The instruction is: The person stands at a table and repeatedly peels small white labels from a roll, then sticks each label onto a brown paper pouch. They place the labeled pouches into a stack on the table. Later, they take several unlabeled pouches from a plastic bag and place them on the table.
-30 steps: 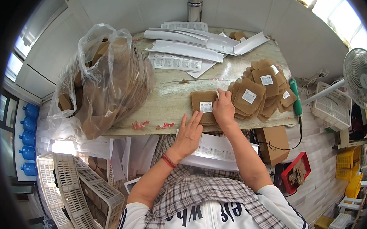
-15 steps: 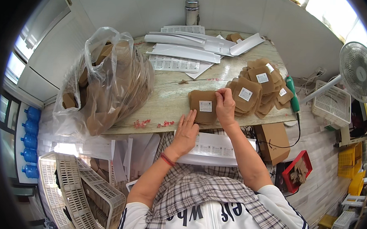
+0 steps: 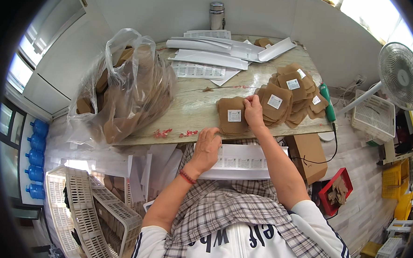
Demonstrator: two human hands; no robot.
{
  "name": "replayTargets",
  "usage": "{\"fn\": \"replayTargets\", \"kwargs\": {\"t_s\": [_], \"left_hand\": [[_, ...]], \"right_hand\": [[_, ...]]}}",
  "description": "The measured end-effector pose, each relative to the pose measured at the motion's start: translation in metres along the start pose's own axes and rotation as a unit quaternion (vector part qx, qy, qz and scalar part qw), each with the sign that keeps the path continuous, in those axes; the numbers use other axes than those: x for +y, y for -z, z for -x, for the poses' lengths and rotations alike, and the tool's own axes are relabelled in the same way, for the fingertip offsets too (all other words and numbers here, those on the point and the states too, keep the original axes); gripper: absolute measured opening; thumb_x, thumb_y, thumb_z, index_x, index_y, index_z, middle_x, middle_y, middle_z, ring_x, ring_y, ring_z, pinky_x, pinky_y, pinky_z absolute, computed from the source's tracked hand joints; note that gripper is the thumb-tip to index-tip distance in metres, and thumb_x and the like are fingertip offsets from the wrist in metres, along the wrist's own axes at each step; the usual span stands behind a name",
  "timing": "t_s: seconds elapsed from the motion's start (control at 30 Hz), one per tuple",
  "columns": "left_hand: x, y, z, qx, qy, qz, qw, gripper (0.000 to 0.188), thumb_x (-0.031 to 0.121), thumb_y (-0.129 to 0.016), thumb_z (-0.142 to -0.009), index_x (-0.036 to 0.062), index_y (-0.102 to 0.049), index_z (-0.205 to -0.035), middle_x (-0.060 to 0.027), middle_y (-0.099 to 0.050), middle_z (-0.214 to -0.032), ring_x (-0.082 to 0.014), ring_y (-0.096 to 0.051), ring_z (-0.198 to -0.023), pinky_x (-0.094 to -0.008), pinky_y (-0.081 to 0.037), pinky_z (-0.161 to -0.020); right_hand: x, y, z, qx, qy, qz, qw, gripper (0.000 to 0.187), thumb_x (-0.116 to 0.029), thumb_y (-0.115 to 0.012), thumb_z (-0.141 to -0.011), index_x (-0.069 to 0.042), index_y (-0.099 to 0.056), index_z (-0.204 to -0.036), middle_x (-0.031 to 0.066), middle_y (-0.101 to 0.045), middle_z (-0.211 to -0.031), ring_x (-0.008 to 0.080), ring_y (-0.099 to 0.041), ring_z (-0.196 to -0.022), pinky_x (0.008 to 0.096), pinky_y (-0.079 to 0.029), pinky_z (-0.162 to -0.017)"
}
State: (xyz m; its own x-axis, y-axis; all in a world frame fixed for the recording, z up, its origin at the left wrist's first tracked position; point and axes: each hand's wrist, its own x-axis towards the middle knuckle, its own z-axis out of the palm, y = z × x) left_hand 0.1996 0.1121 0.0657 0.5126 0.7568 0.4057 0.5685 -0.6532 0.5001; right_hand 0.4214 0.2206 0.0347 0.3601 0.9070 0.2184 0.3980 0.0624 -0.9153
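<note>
A small stack of flat brown, round-cornered pieces (image 3: 230,126) lies at the table's front edge, the top one bearing a white sticker (image 3: 234,115). My right hand (image 3: 254,114) pinches the right edge of the top piece between thumb and fingers. My left hand (image 3: 207,150) is drawn together just below the table edge, over the left part of a white sheet of labels (image 3: 242,162) on my lap. Whatever its fingers hold is too small to make out. Close by my right hand sit heaped brown pieces (image 3: 296,94), several with white stickers.
A clear plastic bag (image 3: 129,97) full of brown pieces stands at left. White label sheets (image 3: 210,59) and a steel flask (image 3: 217,16) are at the back. A green corded tool (image 3: 328,102) lies at the right edge. Below are a cardboard box (image 3: 307,157), red tray (image 3: 324,196) and white crates (image 3: 79,201).
My left hand has come off the stickered piece and moved down toward the label sheet, its fingers drawing together. My right hand stays at the stack's right edge.
</note>
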Motion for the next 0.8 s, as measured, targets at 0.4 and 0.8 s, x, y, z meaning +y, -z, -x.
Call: {"fn": "replayTargets", "kwargs": {"t_s": [0.4, 0.8], "left_hand": [[-0.019, -0.015, -0.002, -0.055, -0.004, 0.016, 0.998, 0.002, 0.003, -0.052, -0.09, 0.0018, -0.051, -0.088, -0.0321, -0.046, -0.14, -0.0407, -0.04, -0.136, -0.0541, -0.025, -0.116], [-0.012, -0.009, 0.003, -0.021, -0.003, 0.007, 1.0, 0.003, 0.003, -0.053, -0.09, 0.0026, -0.052, -0.088, -0.0267, -0.049, -0.137, -0.035, -0.043, -0.133, -0.0533, -0.024, -0.117]], "right_hand": [[0.003, 0.011, -0.024, -0.112, -0.201, -0.139, 0.963, 0.011, -0.017, -0.058, -0.098, -0.006, -0.059, -0.1, 0.0015, -0.057, -0.085, 0.0131, -0.051, -0.077, 0.0296, -0.044, -0.07], [-0.048, 0.105, -0.044, 0.165, 0.197, 0.295, 0.92, 0.034, -0.018, -0.063, -0.094, -0.005, -0.055, -0.124, 0.0156, -0.062, -0.119, 0.0332, -0.057, -0.112, 0.042, -0.047, -0.094]]}}
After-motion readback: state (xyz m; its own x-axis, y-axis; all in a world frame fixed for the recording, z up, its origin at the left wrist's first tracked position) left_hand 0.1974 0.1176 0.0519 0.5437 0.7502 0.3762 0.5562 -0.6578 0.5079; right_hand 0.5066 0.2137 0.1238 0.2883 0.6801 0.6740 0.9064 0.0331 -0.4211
